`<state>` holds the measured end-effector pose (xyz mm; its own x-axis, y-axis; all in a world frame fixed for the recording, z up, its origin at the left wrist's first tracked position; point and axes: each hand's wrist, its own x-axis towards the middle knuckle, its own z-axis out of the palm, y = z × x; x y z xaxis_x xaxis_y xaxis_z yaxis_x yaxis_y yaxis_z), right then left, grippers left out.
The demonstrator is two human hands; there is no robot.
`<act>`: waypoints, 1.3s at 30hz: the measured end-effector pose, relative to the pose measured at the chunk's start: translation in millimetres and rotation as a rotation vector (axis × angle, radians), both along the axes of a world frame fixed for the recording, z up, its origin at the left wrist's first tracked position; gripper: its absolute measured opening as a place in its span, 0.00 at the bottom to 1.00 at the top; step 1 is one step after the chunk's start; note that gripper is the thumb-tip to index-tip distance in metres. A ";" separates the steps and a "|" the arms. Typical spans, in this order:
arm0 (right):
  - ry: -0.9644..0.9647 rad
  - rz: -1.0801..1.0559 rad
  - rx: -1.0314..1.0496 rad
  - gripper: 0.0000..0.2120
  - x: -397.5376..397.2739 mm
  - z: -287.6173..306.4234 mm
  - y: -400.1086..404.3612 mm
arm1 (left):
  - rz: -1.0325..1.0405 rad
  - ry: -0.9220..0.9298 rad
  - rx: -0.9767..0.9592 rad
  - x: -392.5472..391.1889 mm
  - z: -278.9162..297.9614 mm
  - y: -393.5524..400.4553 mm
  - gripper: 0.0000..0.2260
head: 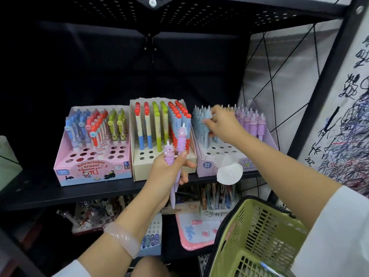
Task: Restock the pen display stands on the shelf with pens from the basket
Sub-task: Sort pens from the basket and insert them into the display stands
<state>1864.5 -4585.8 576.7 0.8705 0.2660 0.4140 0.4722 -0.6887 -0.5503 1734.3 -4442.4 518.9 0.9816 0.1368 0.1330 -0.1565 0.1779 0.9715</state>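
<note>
Up on the black shelf (40,193) stand three pen display stands. Nearer, the left hand (166,172) is closed around two purple pens (180,144), holding them upright before the middle cream stand (165,168). Farther right, the right hand (223,124) pinches a blue pen (206,116) among those in the lilac stand (209,166). At near right hangs the green basket (251,236).
</note>
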 end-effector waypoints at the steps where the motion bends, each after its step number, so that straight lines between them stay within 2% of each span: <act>1: 0.001 0.005 -0.058 0.11 -2.6 -4.0 2.7 | 0.000 0.002 0.004 -1.4 0.1 -0.9 0.05; 7: -0.076 -0.107 -0.148 0.15 -16.5 -13.1 3.4 | 0.001 -0.012 0.011 -4.5 3.2 -2.3 0.05; 8: -0.121 -0.123 -0.099 0.14 -21.4 -10.7 2.1 | 0.003 -0.016 0.015 -4.0 4.1 -3.3 0.05; 10: -0.140 -0.044 0.142 0.08 -37.3 -5.1 1.6 | 0.003 -0.023 0.017 -2.1 5.1 -6.9 0.05; 12: 0.044 0.155 0.334 0.06 -58.2 -1.8 3.9 | -0.004 -0.028 0.026 0.2 4.9 -12.3 0.06; 14: 0.224 0.259 0.329 0.07 -74.3 -5.7 5.1 | -0.011 -0.029 0.057 2.1 3.8 -20.4 0.07; 16: 0.274 0.281 0.337 0.09 -80.2 -10.4 1.6 | -0.033 -0.021 0.089 3.5 2.6 -30.2 0.07; 20: 0.180 0.198 0.501 0.08 -67.7 -5.2 -24.2 | -0.117 0.074 0.148 4.8 0.5 -43.8 0.06; 23: 0.082 0.079 0.631 0.05 -48.7 5.5 -58.6 | -0.071 0.088 0.219 8.9 -0.7 -46.3 0.06; 27: -0.146 -0.101 0.465 0.02 -24.0 10.4 -103.0 | -0.012 0.110 0.159 17.1 2.4 -50.3 0.07; 30: -0.243 -0.208 0.258 0.07 -11.5 6.3 -122.2 | -0.026 0.135 0.079 19.2 4.8 -53.7 0.06; 32: -0.230 -0.226 0.159 0.10 -6.7 0.3 -126.5 | -0.054 0.132 0.034 18.2 5.4 -54.5 0.05; 36: -0.116 -0.181 -0.028 0.08 -3.3 -18.2 -123.3 | -0.103 0.111 -0.034 15.6 5.0 -53.8 0.07; 39: -0.086 -0.198 -0.040 0.10 -1.8 -27.9 -122.7 | -0.089 0.078 0.038 13.7 3.2 -51.5 0.07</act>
<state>1862.7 -4708.5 548.8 0.8693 0.1113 0.4817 0.3698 -0.7931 -0.4840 1748.0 -4494.0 522.1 0.9973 0.0449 0.0589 -0.0650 0.1506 0.9865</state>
